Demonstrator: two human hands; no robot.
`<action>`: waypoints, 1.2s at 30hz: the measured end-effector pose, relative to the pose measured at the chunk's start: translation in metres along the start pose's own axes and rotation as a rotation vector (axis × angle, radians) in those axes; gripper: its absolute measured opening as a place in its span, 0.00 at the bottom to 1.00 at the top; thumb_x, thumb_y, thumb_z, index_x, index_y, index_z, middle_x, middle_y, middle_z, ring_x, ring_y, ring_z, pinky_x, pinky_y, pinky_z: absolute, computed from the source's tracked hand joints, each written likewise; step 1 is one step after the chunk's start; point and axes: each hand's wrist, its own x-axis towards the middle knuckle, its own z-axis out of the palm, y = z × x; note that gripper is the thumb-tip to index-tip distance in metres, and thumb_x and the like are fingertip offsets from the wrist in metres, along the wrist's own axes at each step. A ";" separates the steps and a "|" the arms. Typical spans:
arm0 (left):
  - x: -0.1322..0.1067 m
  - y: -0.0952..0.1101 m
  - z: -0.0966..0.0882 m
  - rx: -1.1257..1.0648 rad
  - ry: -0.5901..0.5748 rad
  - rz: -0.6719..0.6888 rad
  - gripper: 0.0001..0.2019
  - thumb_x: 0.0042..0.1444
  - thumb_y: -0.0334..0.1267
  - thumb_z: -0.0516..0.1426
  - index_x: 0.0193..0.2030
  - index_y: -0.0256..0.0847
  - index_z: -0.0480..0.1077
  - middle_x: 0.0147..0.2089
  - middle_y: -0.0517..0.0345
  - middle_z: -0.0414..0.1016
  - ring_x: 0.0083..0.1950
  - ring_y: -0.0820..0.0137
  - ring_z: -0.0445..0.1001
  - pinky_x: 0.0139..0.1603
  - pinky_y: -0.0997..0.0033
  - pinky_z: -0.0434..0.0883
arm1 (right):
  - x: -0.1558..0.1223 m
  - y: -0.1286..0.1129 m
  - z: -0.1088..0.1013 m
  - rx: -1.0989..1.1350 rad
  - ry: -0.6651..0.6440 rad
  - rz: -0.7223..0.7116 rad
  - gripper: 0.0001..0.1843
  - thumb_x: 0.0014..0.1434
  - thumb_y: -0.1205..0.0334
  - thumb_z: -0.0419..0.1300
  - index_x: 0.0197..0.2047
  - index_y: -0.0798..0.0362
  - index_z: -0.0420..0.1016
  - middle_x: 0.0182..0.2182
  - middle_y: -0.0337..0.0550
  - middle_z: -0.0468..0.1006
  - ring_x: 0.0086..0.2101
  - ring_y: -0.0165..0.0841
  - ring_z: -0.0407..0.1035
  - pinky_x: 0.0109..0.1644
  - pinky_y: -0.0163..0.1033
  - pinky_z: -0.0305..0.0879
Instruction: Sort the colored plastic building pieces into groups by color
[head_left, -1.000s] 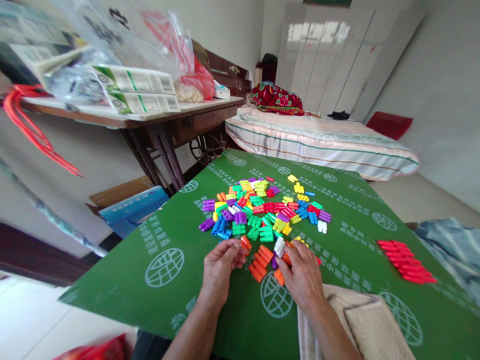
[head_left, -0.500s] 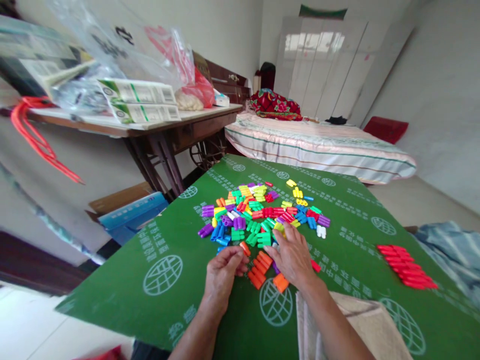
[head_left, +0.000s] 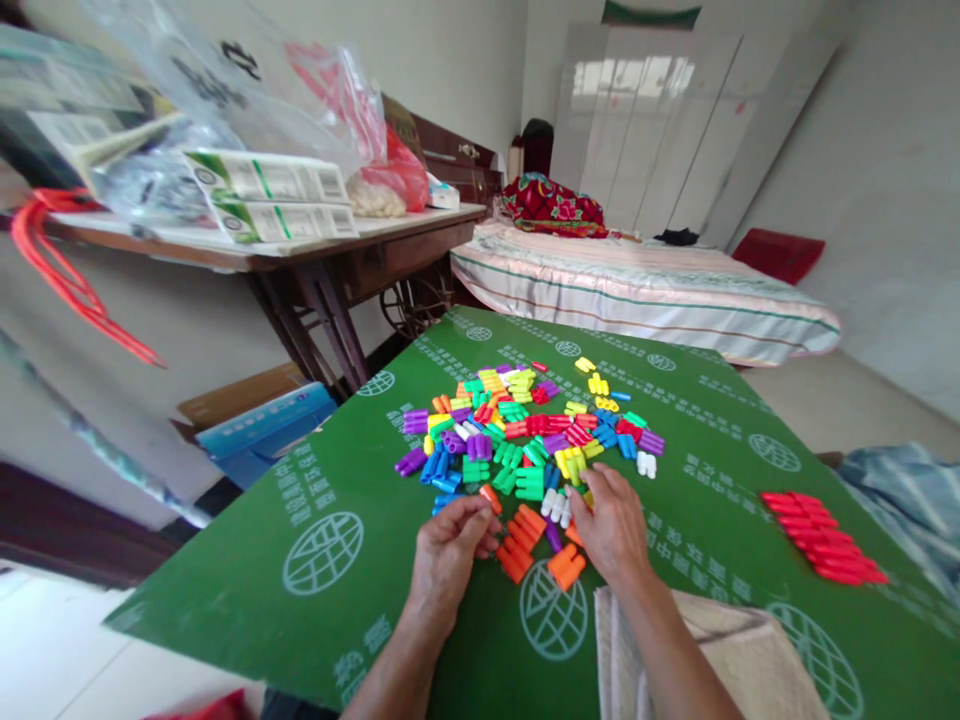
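My left hand (head_left: 454,545) is closed in a pinch near the front of a pile of coloured plastic tube pieces. A small orange piece (head_left: 490,499) sticks out at its fingertips. My right hand (head_left: 615,525) is over the pile's right front side, fingers apart and pointing away from me; the surface under its palm is hidden. Just left of its thumb lie white joined tubes (head_left: 556,507). Between the hands are orange joined tubes (head_left: 517,543), another orange cluster (head_left: 566,567) and a purple piece (head_left: 553,536). Beyond them spread green clusters (head_left: 529,483), with blue, yellow and red ones.
Red pieces (head_left: 821,538) lie in a row at the right of the green table (head_left: 420,640). A beige cloth (head_left: 712,650) lies by my right forearm. On the left stands a desk (head_left: 405,240) with boxes and plastic bags; a bed (head_left: 645,280) is behind.
My right hand has shifted right and slightly back, uncovering the white tubes and a yellow cluster. My left hand has barely moved and keeps its pinch. The view has shifted slightly.
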 end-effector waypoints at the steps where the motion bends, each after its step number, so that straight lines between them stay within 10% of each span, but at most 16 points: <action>1: 0.000 0.000 0.000 0.000 -0.002 0.000 0.10 0.43 0.42 0.61 0.28 0.37 0.74 0.24 0.56 0.75 0.22 0.74 0.69 0.24 0.74 0.65 | 0.001 0.000 0.001 0.015 0.009 -0.001 0.17 0.62 0.58 0.52 0.47 0.59 0.74 0.46 0.57 0.74 0.49 0.43 0.66 0.52 0.47 0.63; 36: 0.004 -0.006 -0.001 0.066 -0.028 0.001 0.15 0.41 0.46 0.60 0.31 0.36 0.71 0.23 0.59 0.75 0.22 0.74 0.69 0.24 0.74 0.65 | 0.001 0.008 -0.003 0.041 -0.106 0.096 0.11 0.60 0.58 0.56 0.36 0.56 0.76 0.34 0.46 0.78 0.38 0.37 0.70 0.46 0.39 0.60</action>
